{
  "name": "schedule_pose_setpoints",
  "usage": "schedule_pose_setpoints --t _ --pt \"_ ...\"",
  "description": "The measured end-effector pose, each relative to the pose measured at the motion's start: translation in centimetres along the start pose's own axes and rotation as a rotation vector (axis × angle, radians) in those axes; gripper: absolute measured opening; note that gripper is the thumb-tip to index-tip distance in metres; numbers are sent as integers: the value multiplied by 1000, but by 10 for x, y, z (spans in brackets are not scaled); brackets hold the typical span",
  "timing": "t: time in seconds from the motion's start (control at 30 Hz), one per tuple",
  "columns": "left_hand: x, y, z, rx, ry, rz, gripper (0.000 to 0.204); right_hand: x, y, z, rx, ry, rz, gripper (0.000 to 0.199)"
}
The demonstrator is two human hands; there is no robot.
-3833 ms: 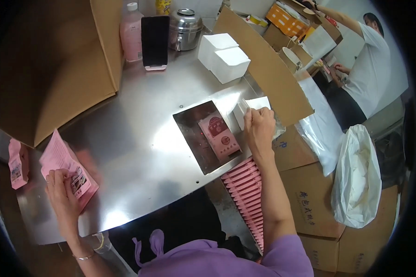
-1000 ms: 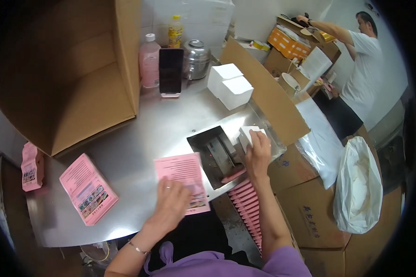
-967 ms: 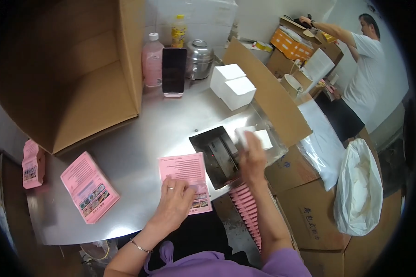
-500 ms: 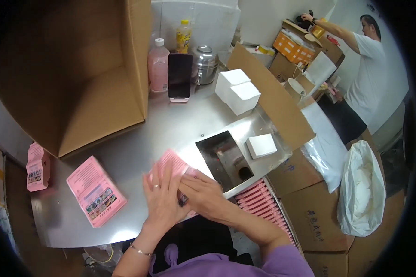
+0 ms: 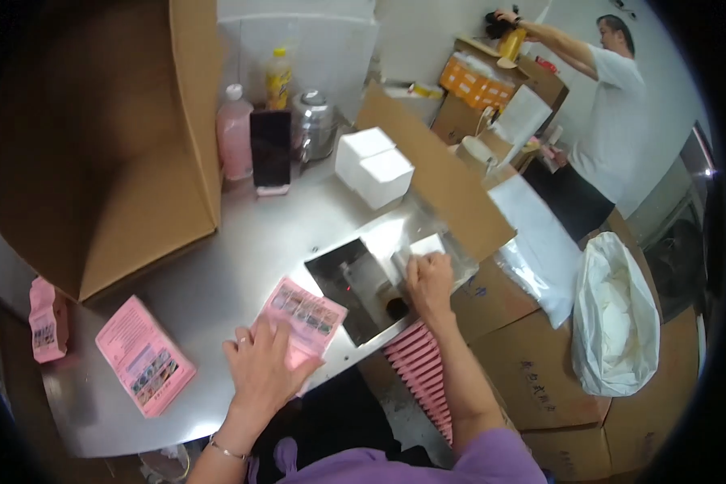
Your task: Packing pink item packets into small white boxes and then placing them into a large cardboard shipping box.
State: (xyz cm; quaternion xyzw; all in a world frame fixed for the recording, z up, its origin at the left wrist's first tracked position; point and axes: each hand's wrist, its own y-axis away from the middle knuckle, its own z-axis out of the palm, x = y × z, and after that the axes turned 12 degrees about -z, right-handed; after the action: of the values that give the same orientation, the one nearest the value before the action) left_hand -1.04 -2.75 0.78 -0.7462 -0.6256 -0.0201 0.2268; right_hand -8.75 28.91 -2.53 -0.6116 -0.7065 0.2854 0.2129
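Observation:
A pink printed packet [image 5: 308, 310] lies at the front of the steel table, near the table slot. My left hand [image 5: 262, 363] presses on its lower part, fingers bent at one side and thumb at the other. Farther right, my right hand [image 5: 429, 286] is closed at the near left side of a small stack of white cards [image 5: 429, 244]. A pale, blurred edge like a card shows at its fingertips; the hand hides the rest. To the left lies a pile of pink packets [image 5: 145, 355], printed side up.
A large open carton [image 5: 149, 210] stands at the left. Behind are a phone [image 5: 271, 153], bottles, a metal pot [image 5: 313, 125] and white blocks [image 5: 375, 168]. A dark recess [image 5: 355, 282] cuts into the table. Pink packets [image 5: 415, 363] fill a box below; a person [image 5: 609, 129] stands beyond.
My right hand has left the pink packet and moved right to the white cards. My left hand stays on the packet, which now shows its pictured part. The whole view has shifted.

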Motion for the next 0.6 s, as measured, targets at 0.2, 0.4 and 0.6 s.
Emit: schedule_pose_setpoints --t 0.2,0.4,0.6 --pt "-13 11 24 -157 99 -47 53 2 11 5 95 -60 -86 46" --pt "-26 20 20 -254 320 -66 67 -145 32 -43 -223 -469 -723 35" --pt "-1 14 15 -124 255 17 85 -168 31 14 -406 -184 -622 28"
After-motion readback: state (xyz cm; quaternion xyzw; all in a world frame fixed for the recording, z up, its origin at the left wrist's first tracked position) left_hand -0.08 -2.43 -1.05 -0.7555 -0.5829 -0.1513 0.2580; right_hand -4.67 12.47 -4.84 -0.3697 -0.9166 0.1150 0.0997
